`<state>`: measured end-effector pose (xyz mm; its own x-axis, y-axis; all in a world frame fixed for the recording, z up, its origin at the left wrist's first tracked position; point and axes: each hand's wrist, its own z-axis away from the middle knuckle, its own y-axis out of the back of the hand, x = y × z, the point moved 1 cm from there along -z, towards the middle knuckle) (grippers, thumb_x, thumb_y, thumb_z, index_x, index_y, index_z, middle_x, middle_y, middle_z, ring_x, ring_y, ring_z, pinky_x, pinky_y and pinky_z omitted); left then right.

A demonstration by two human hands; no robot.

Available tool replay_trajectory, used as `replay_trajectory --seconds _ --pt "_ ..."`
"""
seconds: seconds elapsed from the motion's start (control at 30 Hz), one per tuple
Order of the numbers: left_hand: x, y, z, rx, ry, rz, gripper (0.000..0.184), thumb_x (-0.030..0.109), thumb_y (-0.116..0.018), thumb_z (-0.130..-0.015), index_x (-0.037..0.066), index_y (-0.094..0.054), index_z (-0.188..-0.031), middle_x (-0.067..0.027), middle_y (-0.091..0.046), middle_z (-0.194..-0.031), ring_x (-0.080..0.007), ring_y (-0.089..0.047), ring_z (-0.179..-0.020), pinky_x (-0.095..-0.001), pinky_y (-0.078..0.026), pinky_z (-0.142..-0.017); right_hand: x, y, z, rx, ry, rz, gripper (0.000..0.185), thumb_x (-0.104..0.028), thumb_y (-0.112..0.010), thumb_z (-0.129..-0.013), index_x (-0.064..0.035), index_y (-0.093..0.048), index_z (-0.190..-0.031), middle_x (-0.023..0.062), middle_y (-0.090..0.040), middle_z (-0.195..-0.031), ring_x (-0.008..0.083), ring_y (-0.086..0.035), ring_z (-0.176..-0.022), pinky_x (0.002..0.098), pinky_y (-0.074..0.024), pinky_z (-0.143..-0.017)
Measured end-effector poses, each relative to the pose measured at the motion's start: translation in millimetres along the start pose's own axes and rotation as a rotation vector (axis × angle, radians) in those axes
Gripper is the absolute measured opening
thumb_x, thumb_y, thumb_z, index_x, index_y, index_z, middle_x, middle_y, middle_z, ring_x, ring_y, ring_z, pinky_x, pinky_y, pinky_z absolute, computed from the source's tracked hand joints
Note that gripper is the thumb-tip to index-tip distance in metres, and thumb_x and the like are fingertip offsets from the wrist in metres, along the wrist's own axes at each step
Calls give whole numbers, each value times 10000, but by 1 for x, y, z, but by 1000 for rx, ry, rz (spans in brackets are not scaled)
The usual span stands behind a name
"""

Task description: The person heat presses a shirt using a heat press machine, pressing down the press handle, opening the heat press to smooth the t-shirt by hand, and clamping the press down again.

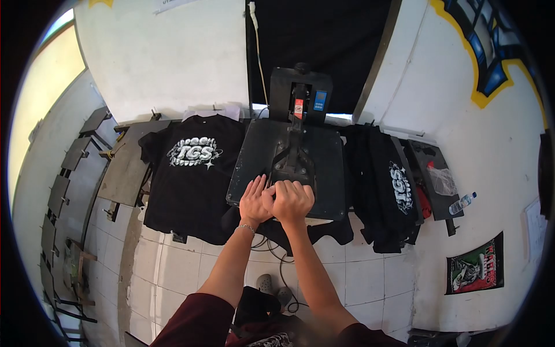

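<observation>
A black heat press (240, 173) stands in front of me with its flat upper plate down. Black fabric (332, 232) sticks out below the plate's front edge. My right hand (290, 200) is wrapped around the front of the press handle, which the fingers mostly hide. Fingers stretched out, my left hand (254, 199) lies beside it over the plate, its thumb side against my right hand. To the left is a black T-shirt (173, 196) with a white and grey "TGS" print. Another black T-shirt (376, 191) with the same print lies folded or bunched on the right.
A water bottle (462, 203) and a clear plastic bag (442, 180) are on a dark board at the right. Several dark boards (59, 194) line the left wall. A cable (281, 277) runs across the tiled floor below the press.
</observation>
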<state>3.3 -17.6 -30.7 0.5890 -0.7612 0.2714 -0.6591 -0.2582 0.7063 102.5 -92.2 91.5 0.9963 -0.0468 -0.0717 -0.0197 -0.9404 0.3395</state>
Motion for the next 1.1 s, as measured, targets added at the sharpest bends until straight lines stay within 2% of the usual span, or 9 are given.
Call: replay_trajectory --seconds 0.3,0.7,1.1 --pt "-2 -2 1 -18 11 23 585 508 -593 -906 90 -675 -1308 -191 -593 -1472 -328 -535 -1400 -457 -388 -1185 1 -1 -1 12 3 -22 267 -222 -622 -734 -157 -447 -542 -5 -422 -512 179 -427 -483 338 -285 -517" --pt "-1 0 1 -17 31 65 521 466 -624 -895 101 -698 -1259 -200 -594 -1468 -332 -545 -1390 -450 -389 -1187 -1 2 -1 -15 -9 -5 252 -213 -633 -715 -154 -474 -529 -12 -458 -505 168 -463 -480 339 -310 -514" --pt "-2 -1 1 -25 13 16 567 505 -611 -893 97 -686 -1281 -189 -588 -1477 -339 -530 -1399 -444 -372 -1199 0 1 -2 -17 -6 -4 255 -209 -633 -720 -151 -474 -530 -12 -457 -505 170 -466 -480 341 -307 -516"
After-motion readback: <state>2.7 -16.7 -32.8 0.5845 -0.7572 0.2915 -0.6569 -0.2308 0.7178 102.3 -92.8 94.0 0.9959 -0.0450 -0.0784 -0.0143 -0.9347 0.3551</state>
